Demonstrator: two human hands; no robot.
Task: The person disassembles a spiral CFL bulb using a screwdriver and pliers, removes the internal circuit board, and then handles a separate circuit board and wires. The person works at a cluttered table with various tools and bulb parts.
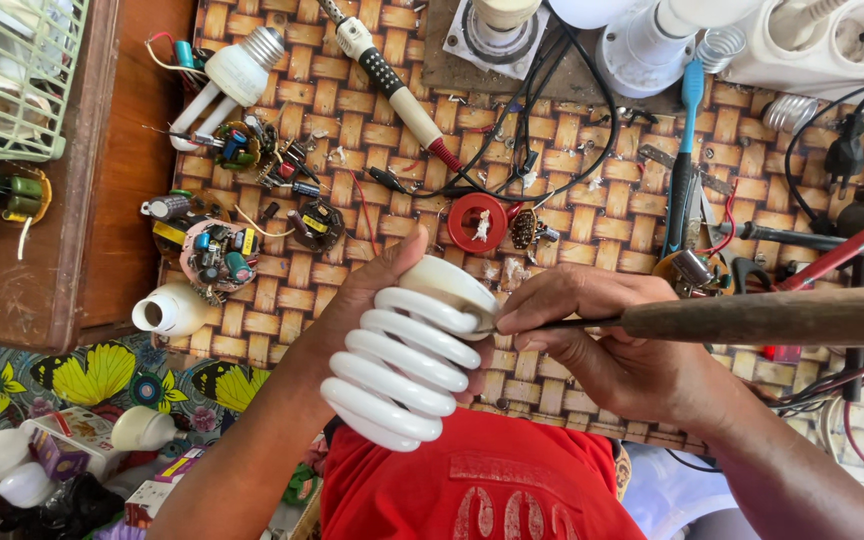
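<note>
Glass makes up most of the white spiral fluorescent lamp [407,360], which sits in the left hand [377,290] just above the person's lap, over the near edge of the woven brown-and-tan mat [592,215] on the tabletop. The left-hand fingers are closed around the lamp's white plastic base, thumb lying across the top of it, with the coiled tube pointing down toward the red shirt [472,480]. The right hand [592,335] is closed on a wooden-handled tool with a thin dark metal shaft [752,315], whose tip meets the seam between base and coil.

The lamp looks light, but the thin glass coil is likely brittle and smooth, so a squeeze or a sideways pry on it could crack it. The plastic base is the stiffer part and the sound place to grip, as the left hand does now.

On the mat beyond lie a round circuit board with coloured components [217,255], a loose white lamp base [172,312], a red ring [477,222], a blue toothbrush [687,110] and a soldering iron with a dotted black grip [392,85].
</note>
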